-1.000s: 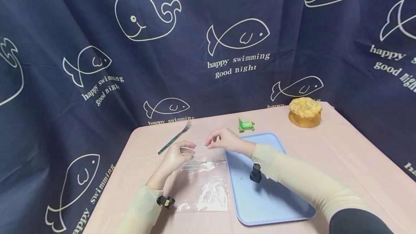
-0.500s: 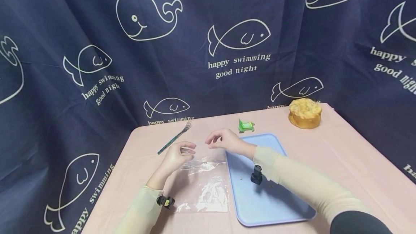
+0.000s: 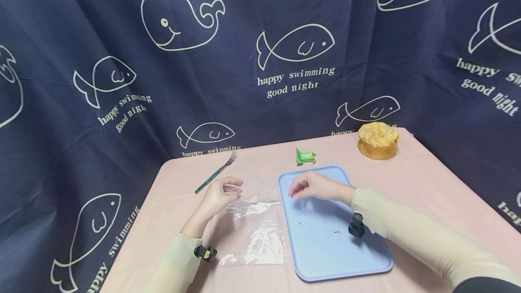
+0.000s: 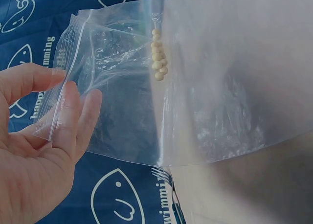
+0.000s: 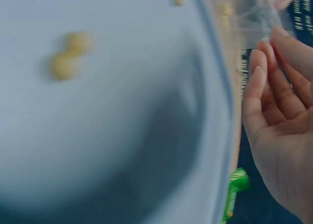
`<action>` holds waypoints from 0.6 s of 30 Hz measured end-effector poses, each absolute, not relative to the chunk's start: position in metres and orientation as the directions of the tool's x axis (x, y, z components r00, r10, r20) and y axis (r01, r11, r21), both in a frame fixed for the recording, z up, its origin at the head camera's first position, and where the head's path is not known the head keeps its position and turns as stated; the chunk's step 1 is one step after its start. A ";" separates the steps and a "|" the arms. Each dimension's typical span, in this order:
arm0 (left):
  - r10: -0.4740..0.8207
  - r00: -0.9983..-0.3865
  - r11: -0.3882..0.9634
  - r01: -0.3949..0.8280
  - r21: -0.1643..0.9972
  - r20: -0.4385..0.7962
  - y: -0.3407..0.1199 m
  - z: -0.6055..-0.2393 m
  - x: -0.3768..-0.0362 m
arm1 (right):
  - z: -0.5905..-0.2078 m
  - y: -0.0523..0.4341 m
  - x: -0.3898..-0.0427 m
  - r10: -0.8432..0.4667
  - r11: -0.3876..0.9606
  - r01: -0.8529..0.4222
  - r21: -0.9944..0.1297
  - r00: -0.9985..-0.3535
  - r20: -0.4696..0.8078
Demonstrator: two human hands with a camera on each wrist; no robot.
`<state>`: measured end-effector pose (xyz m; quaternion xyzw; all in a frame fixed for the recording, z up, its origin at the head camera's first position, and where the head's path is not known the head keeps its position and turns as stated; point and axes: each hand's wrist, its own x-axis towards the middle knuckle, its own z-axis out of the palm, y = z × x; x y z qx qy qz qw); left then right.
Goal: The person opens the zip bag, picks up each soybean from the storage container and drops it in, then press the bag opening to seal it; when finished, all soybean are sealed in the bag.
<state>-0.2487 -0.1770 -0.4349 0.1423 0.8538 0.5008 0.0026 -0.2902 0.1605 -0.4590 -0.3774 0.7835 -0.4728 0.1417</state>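
Note:
My left hand (image 3: 215, 200) holds a clear zip bag (image 3: 260, 241) by its zip edge, with thumb and fingers pinching it. Low in the bag, a cluster of small round pale-yellow beans (image 4: 157, 61) shows in the left wrist view. My right hand (image 3: 319, 186) hovers over the far left part of a blue tray (image 3: 346, 257). Its fingers are loosely bent, and nothing shows between the fingertips. On the tray lie a pair of beans (image 3: 336, 231) and a single bean (image 3: 300, 223) nearer the left rim.
A fork (image 3: 215, 175) lies on the pink cloth behind my left hand. Beyond the tray sits a small green packet (image 3: 306, 157). At the back right stands a round bread (image 3: 378, 141). A dark blue curtain (image 3: 244, 103) hangs behind the table.
My right hand has moved right, from beside the bag's opening to over the tray, uncovering the pair of beans. My left hand keeps its hold on the bag.

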 end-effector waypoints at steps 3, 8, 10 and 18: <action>0.241 -0.960 0.459 0.239 0.856 0.139 -0.177 -0.434 -0.248 | -0.472 0.166 -0.283 -0.779 0.263 -0.485 -0.834 -0.617 0.114; 0.243 -0.960 0.459 0.237 0.856 0.135 -0.176 -0.434 -0.248 | -0.484 0.165 -0.272 -0.829 0.243 -0.512 -0.824 -0.550 0.098; 0.241 -0.961 0.462 0.235 0.856 0.134 -0.176 -0.434 -0.248 | -0.486 0.164 -0.269 -0.834 0.253 -0.516 -0.818 -0.545 0.086; 0.253 -0.957 0.461 0.249 0.852 0.143 -0.176 -0.438 -0.249 | -0.488 0.163 -0.264 -0.826 0.290 -0.546 -0.786 -0.557 0.083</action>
